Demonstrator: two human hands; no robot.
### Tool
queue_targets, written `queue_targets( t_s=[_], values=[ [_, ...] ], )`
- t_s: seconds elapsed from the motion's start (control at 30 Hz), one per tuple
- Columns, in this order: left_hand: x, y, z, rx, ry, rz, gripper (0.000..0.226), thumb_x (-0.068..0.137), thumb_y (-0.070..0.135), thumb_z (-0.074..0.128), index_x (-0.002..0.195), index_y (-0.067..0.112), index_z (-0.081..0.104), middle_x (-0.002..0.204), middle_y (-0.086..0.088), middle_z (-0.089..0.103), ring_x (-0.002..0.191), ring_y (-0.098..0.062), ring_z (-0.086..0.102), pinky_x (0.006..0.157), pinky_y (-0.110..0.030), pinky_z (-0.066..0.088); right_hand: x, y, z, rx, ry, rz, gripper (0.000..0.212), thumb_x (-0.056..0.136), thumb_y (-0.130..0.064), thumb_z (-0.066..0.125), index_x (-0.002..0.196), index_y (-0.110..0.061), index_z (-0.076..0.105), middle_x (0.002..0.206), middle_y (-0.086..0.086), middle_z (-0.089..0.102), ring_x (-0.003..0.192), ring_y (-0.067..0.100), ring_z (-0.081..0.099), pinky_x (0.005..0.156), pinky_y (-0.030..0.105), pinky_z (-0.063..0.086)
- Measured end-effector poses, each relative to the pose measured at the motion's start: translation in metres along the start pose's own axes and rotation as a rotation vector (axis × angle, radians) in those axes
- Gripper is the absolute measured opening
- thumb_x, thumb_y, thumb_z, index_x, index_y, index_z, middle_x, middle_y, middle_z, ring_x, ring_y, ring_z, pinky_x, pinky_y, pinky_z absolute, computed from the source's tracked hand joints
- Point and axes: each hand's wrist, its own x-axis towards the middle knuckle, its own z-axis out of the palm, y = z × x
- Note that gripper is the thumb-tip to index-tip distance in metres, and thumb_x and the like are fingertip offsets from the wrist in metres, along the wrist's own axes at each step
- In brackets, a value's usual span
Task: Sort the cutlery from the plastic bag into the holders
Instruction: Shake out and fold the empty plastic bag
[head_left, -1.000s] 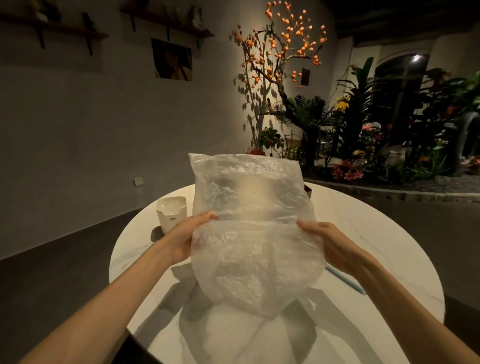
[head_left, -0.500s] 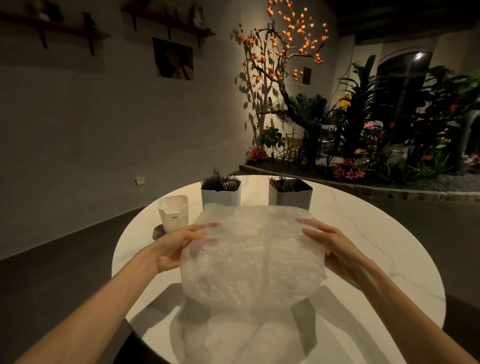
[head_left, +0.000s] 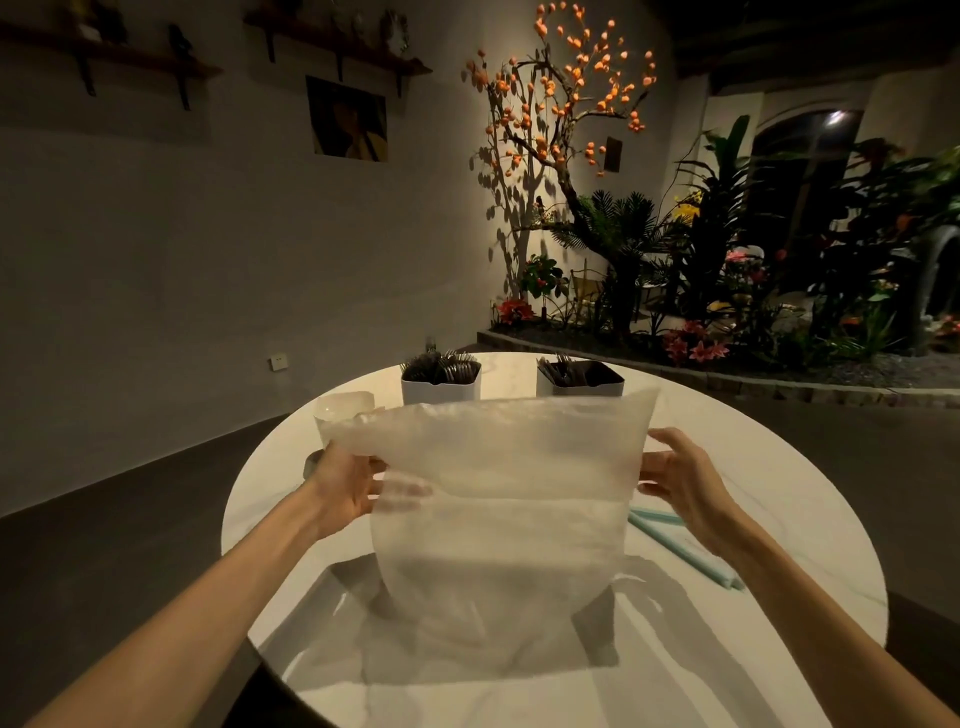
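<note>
A cloudy, translucent plastic bag hangs above the round white table, stretched wide between both hands. My left hand grips its left edge and my right hand grips its right edge. No cutlery shows inside the bag. Behind it, at the table's far side, stand two white square holders: the left holder is packed with dark cutlery, and the right holder holds several pieces on its left side.
A small white cup stands at the far left of the table, partly behind the bag. Light blue sticks lie on the table under my right wrist. Beyond the table are a planter bed and a lit tree.
The bag came down from in front of my view toward the table and is now pulled wider and flatter between my hands. The two holders have come into sight behind it.
</note>
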Motion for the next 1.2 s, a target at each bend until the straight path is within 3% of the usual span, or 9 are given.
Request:
queue_targets(
  t_s=[0.17,0.4,0.5,0.6,0.7,0.83,0.93,1.03,1.2],
  values=[
    [-0.005,0.024,0.010,0.266,-0.170,-0.049,0.043,0.073,0.033,0.083,0.112,0.017,0.077,0.118,-0.013,0.073,0.099,-0.021,0.073,0.085,-0.035,0.056,0.008,-0.036,0.010,-0.206,-0.023,-0.136,0.049,0.100,-0.051,0.046,0.092,-0.014,0.076,0.104,0.000,0.076,0.105,0.019,0.067,0.108,0.044,0.042],
    [0.011,-0.025,-0.001,-0.097,-0.131,-0.288,0.054,0.040,-0.002,0.095,0.087,0.004,0.070,0.079,-0.009,0.051,0.068,-0.016,0.047,0.059,-0.028,0.056,-0.004,-0.059,0.062,-0.712,-0.497,-0.221,0.072,0.084,-0.075,0.049,0.143,-0.034,0.051,0.143,-0.020,0.049,0.133,0.005,0.046,0.116,0.037,0.032],
    [0.011,-0.054,-0.009,0.080,-0.033,-0.392,0.047,0.049,-0.001,0.079,0.095,0.003,0.070,0.078,-0.011,0.053,0.066,-0.025,0.047,0.053,-0.027,0.044,-0.012,-0.007,0.094,-1.102,-0.526,-0.376,0.077,0.091,-0.079,0.029,0.157,-0.039,0.023,0.168,-0.011,0.010,0.155,0.012,0.003,0.126,0.045,0.005],
    [0.012,-0.063,-0.015,0.102,0.074,-0.404,0.018,0.074,0.001,0.069,0.091,0.001,0.068,0.081,-0.012,0.054,0.070,-0.025,0.043,0.059,-0.031,0.038,-0.025,0.043,0.109,-1.240,-0.628,-0.293,0.089,0.086,-0.087,0.018,0.160,-0.038,0.006,0.169,-0.008,-0.003,0.155,0.014,-0.008,0.125,0.049,-0.006],
    [0.012,-0.056,-0.017,0.006,0.236,-0.400,0.017,0.089,-0.009,0.049,0.092,0.004,0.060,0.078,-0.011,0.050,0.067,-0.019,0.045,0.051,-0.027,0.043,-0.033,0.058,0.112,-1.203,-0.662,-0.200,0.102,0.078,-0.094,0.029,0.159,-0.039,0.000,0.169,-0.009,-0.002,0.156,0.016,0.000,0.126,0.046,-0.002],
    [0.008,-0.033,-0.002,-0.221,0.240,-0.398,0.025,0.091,-0.012,0.034,0.079,0.006,0.046,0.060,-0.007,0.046,0.042,-0.010,0.042,0.034,-0.013,0.029,-0.039,0.046,0.122,-1.212,-0.493,-0.550,0.120,0.070,-0.094,0.043,0.160,-0.032,-0.007,0.167,-0.008,-0.006,0.152,0.011,-0.004,0.125,0.039,-0.004],
    [-0.002,-0.002,0.020,-0.366,0.150,-0.310,0.021,0.097,-0.008,0.036,0.086,0.001,0.052,0.057,-0.015,0.060,0.032,-0.013,0.051,0.030,-0.011,0.033,-0.028,0.038,0.124,-1.068,-0.229,-0.662,0.071,0.086,-0.044,0.066,0.148,-0.026,0.038,0.141,0.003,0.058,0.125,0.018,0.057,0.111,0.042,0.044],
    [-0.007,0.026,0.031,-0.372,0.112,-0.179,0.022,0.093,0.020,0.063,0.106,0.002,0.060,0.089,-0.018,0.063,0.067,-0.026,0.068,0.058,-0.033,0.061,-0.016,0.011,0.115,-0.786,-0.064,-0.575,0.025,0.085,-0.008,0.062,0.106,-0.019,0.070,0.086,0.001,0.075,0.075,0.024,0.069,0.072,0.042,0.059],
    [-0.008,0.035,0.022,-0.167,-0.021,-0.069,0.079,0.077,0.078,0.061,0.133,0.022,0.060,0.130,-0.010,0.065,0.119,-0.030,0.063,0.098,-0.050,0.052,-0.017,-0.044,0.093,0.094,-0.291,-0.081,0.021,0.090,-0.003,0.069,0.111,-0.003,0.072,0.101,0.022,0.075,0.090,0.033,0.073,0.081,0.041,0.060]
  ],
)
